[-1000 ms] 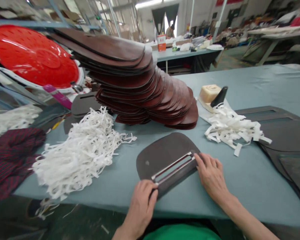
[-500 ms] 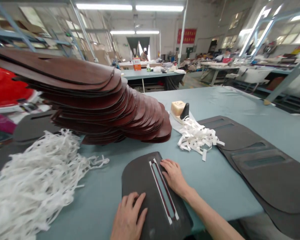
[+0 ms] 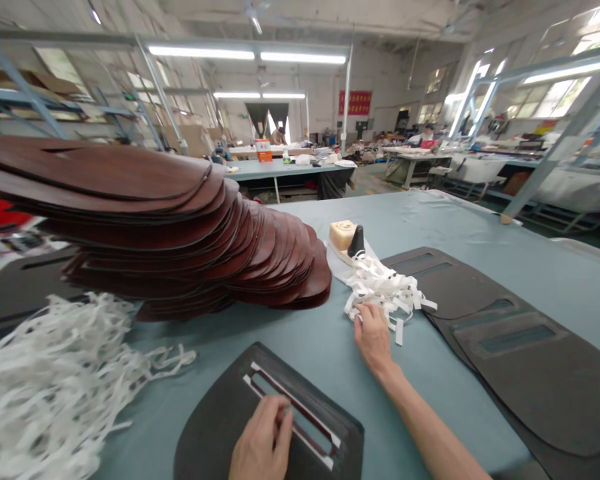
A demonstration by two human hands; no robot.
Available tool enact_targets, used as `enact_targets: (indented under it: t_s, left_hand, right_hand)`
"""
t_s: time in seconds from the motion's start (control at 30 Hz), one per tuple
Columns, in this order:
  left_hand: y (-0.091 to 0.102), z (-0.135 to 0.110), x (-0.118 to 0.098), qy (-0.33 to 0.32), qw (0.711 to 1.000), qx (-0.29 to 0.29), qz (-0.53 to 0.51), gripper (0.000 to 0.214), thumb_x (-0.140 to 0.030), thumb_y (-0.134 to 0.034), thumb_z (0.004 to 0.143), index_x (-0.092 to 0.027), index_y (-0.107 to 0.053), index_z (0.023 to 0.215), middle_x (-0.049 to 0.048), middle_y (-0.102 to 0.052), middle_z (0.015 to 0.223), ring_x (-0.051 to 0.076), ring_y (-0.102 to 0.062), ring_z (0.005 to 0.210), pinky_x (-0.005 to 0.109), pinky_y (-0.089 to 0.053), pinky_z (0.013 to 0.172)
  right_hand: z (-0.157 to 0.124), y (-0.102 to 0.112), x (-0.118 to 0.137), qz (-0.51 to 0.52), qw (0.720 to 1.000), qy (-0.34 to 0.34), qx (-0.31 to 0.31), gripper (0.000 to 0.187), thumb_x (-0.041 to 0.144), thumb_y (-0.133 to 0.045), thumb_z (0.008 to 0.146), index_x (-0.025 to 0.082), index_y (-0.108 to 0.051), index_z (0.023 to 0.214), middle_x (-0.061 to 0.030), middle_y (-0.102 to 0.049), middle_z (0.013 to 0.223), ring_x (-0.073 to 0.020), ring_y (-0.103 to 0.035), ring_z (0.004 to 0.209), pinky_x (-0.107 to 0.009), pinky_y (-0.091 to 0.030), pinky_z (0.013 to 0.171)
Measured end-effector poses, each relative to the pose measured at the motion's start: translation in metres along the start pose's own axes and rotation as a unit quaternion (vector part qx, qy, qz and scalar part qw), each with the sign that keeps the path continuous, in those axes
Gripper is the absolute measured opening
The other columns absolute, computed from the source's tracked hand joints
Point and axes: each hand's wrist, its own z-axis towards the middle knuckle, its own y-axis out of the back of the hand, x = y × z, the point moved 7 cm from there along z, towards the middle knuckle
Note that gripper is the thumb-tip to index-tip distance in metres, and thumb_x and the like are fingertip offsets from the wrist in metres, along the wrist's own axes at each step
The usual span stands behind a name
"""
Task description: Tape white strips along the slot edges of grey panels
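Observation:
A dark grey panel (image 3: 220,407) with rounded corners lies before me on the table, its long slot (image 3: 307,421) edged in dark red. Short white strips (image 3: 337,440) sit across the slot's ends, with pale lines along its sides. My left hand (image 3: 264,437) is closed at the slot's near edge, its fingers bent over the panel. My right hand (image 3: 374,333) reaches to the near edge of a pile of short white strips (image 3: 387,283). Its fingertips pinch at a strip there, partly hidden by the hand itself.
A tall leaning stack of brown leather-like pieces (image 3: 195,233) stands at back left. Tangled white ribbon waste (image 3: 50,387) covers the left. Behind the strips are a yellowish block (image 3: 342,233) and a black cone-shaped object (image 3: 356,241). More slotted dark panels (image 3: 535,380) overlap at right.
My right hand has left the panel and moved up and away to the strip pile. The panel has turned anticlockwise and shifted left. My left hand has moved to the slot.

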Motion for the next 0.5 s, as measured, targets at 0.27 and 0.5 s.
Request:
enact_targets:
  t_s: [0.27,0.5]
  left_hand:
    - [-0.1,0.168,-0.072,0.041,0.967,0.01,-0.253,0.036,-0.014,-0.057,0.075,-0.013,-0.053,0.11,0.0135,-0.053,0.111,0.018,-0.055,0.09,0.033,-0.043,0.086]
    - [-0.127,0.19,-0.054,0.074,0.943,0.048,-0.322,0.014,-0.024,-0.055,0.078,-0.012,-0.063,0.076,0.0071,-0.062,0.083,0.017,-0.055,0.081,0.03,-0.042,0.077]
  right_hand:
    - [-0.005,0.001,0.005,-0.109,0.993,0.001,-0.037,0.047,0.015,-0.041,0.087,0.022,-0.044,0.134,-0.0151,-0.034,0.143,-0.0296,-0.027,0.132,-0.048,-0.029,0.099]
    - [-0.002,-0.023,-0.004,-0.145,0.989,-0.019,0.035,0.051,0.016,-0.042,0.084,0.022,-0.043,0.134,-0.0146,-0.037,0.143,-0.0291,-0.026,0.133,-0.048,-0.026,0.1]
